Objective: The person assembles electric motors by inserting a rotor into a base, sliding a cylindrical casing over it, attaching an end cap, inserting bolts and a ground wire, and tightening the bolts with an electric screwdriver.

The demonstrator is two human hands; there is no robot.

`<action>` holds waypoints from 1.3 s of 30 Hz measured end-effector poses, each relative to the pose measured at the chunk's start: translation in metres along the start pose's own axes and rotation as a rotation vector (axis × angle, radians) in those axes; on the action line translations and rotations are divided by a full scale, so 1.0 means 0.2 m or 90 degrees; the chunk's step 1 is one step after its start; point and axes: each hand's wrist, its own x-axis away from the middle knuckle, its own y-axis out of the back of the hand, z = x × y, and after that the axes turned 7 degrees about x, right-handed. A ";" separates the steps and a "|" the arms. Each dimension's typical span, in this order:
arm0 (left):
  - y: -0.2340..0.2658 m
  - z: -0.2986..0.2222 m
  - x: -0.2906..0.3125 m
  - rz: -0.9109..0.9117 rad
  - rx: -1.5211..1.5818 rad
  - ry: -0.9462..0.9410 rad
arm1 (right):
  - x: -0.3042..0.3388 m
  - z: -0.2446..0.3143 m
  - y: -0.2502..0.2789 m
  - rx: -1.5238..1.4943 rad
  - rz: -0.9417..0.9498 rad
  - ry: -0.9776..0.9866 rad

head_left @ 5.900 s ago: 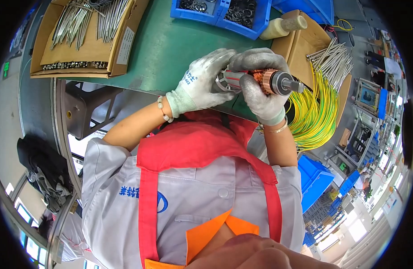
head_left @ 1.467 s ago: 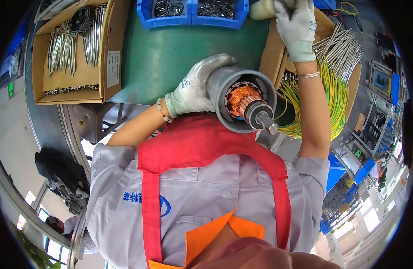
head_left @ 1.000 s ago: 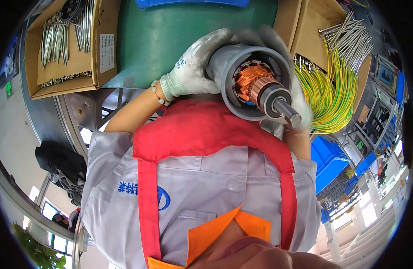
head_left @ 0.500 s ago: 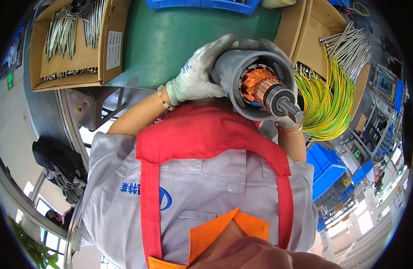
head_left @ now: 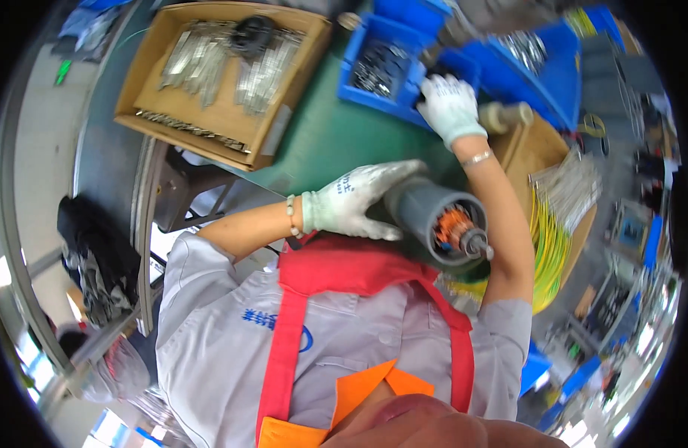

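My left hand (head_left: 355, 200), in a white glove, grips a grey cylindrical motor housing (head_left: 419, 209) from its left side, fingers along the top and thumb below. Inside the housing sits a motor armature (head_left: 452, 228) with copper windings and a metal shaft, its shaft end sticking out at the lower right. The housing is held tilted at the table's near edge. My right hand (head_left: 450, 106), also gloved, reaches into a blue parts bin (head_left: 463, 67) at the back. Its fingertips are blurred among dark contents, so what they touch is hidden.
A cardboard box (head_left: 273, 138) of metal rods stands left on the green table (head_left: 321, 134). Beside the reaching hand is a blue bin (head_left: 350, 75) of small dark parts; another blue bin (head_left: 557, 97) stands right. Yellow-green wires (head_left: 546, 254) and long screws (head_left: 564, 190) lie right.
My right hand has let go of the housing and moved far forward into the blue bin. My left hand still holds the housing, now lower in view. The view has shifted.
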 end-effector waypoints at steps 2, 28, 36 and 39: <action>0.28 -0.09 0.04 -0.059 -0.039 -0.002 | -0.02 -0.02 -0.03 -0.020 0.070 -0.012; 0.51 -0.40 0.17 -0.501 0.316 0.067 | 0.61 0.06 1.13 -0.404 -0.121 0.055; 0.20 -0.51 0.00 -0.253 0.755 0.078 | 0.74 0.08 1.09 -0.253 -0.204 0.173; 0.12 -0.56 -0.09 -0.147 0.609 0.082 | 0.76 0.09 1.14 -0.470 -0.260 0.103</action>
